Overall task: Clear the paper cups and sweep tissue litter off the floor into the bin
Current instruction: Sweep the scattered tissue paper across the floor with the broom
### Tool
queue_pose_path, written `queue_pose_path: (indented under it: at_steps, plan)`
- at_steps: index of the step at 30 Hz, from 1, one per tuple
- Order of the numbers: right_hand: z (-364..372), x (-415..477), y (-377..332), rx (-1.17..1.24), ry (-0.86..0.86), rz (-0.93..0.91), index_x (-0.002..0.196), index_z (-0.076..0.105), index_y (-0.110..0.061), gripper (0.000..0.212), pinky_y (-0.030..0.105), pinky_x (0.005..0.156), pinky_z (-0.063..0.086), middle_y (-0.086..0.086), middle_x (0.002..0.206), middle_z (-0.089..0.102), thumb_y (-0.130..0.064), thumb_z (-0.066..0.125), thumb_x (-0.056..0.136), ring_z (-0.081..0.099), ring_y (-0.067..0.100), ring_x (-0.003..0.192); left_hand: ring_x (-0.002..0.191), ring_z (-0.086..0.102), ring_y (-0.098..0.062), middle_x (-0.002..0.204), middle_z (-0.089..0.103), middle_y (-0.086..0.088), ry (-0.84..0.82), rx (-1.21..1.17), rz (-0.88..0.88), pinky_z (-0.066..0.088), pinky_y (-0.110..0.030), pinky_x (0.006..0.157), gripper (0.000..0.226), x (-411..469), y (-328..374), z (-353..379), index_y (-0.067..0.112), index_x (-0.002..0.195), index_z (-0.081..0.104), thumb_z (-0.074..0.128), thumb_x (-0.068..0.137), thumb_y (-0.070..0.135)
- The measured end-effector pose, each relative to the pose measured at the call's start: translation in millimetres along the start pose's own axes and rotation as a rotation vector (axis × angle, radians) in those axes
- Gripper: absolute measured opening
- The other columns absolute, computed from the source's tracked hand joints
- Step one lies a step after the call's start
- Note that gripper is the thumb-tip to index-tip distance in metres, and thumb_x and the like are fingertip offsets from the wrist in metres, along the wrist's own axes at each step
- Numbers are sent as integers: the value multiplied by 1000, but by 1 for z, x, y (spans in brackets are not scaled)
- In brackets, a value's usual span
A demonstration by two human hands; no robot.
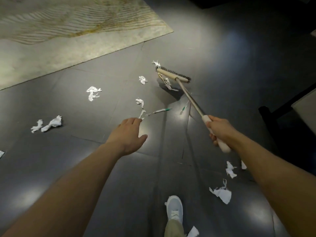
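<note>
Sweeping step, I'd say. My right hand [220, 129] is wrapped tight round the broom [191, 100] at its pale grip, arm reaching forward. The broom head [173, 75] is out ahead over the dark floor [239, 65], bristles touching one tissue scrap [156, 63]. My left hand [130, 134] hovers palm down, fingers loose, holding nothing. More tissue litter [93, 93] lies scattered left. No bin or paper cups in view. Next, probably, pull the bristles back through the scraps into one pile.

White crumpled tissue bits [93, 93] lie scattered on the dark floor [222, 48], from nine o'clock round to five o'clock. The broom [173, 75] points toward one o'clock, one scrap [156, 63] beside its brush.
</note>
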State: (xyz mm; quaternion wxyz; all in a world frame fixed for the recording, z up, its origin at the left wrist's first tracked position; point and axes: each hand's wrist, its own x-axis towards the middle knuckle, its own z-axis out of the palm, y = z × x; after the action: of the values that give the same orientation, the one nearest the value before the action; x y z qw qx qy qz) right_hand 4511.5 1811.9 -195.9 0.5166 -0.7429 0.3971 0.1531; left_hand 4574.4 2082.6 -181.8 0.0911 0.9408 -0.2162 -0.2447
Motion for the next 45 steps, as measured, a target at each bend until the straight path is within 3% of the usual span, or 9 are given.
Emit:
queue_pose_path:
  at_steps: [5, 12, 16, 22, 27, 29, 35, 40, 45]
  plan:
    - [-6, 67, -30, -188, 60, -45, 119, 55, -12, 28, 33, 50, 43, 14, 68, 50, -17, 36, 99, 47, 21, 53, 141, 22, -21, 154, 25, -4, -29, -7, -99, 23, -33, 112, 62, 37, -13, -7, 14, 148, 22, 44, 97, 40]
    - [7, 120, -22, -536, -5, -8, 123, 48, -10, 31, 24, 41, 39, 14, 84, 54, -9, 36, 95, 54, 24, 58, 141, 23, -24, 154, 25, -5, -67, -30, -198, 22, -35, 113, 63, 72, -23, -1, 14, 148, 22, 45, 96, 41]
    - [12, 108, -11, -601, -24, -23, 130, 42, -15, 38, 21, 34, 37, 21, 103, 54, -9, 37, 92, 54, 27, 64, 140, 24, -24, 154, 25, -5, -68, -21, -190, 22, -34, 113, 63, 69, -12, 4, 15, 148, 22, 45, 96, 42]
    - [12, 64, 14, -521, -99, -57, 122, 45, -22, 32, 21, 36, 38, 15, 92, 53, -10, 37, 93, 52, 24, 61, 140, 25, -24, 153, 27, -6, -29, -16, -131, 23, -34, 112, 63, 51, 8, 5, 13, 147, 24, 47, 95, 40]
    - [14, 35, 47, -57, -92, 36, 139, 46, -32, 45, 21, 39, 37, 8, 68, 52, -17, 46, 96, 45, 16, 53, 139, 25, -24, 153, 27, -5, -42, -2, -120, 23, -35, 112, 62, 30, 12, 12, 14, 147, 23, 46, 95, 40]
    - [11, 33, 50, 9, -58, 43, 142, 43, -34, 48, 23, 40, 38, 8, 66, 51, -18, 47, 97, 44, 15, 51, 140, 24, -23, 154, 26, -5, -50, -4, -127, 23, -34, 112, 63, 28, 11, 13, 14, 148, 23, 46, 96, 40]
    - [-8, 67, 17, -253, 112, -58, 139, 46, -29, 45, 27, 44, 45, 15, 93, 60, -16, 43, 95, 55, 25, 59, 140, 25, -23, 154, 26, -5, -52, -28, -161, 24, -35, 112, 63, 43, 10, 12, 15, 148, 22, 45, 96, 42]
    - [-17, 100, 0, -563, 55, -1, 136, 42, -13, 41, 27, 43, 43, 19, 102, 54, -11, 41, 94, 57, 28, 68, 140, 25, -24, 154, 25, -5, -57, -49, -194, 24, -36, 113, 64, 64, 2, 11, 15, 148, 22, 45, 96, 42]
    - [5, 116, -17, -635, -45, -27, 135, 40, -16, 44, 26, 41, 40, 18, 102, 49, -9, 40, 92, 53, 26, 62, 140, 26, -24, 154, 26, -5, -73, -40, -228, 23, -36, 113, 64, 77, -2, 9, 15, 148, 22, 45, 95, 43]
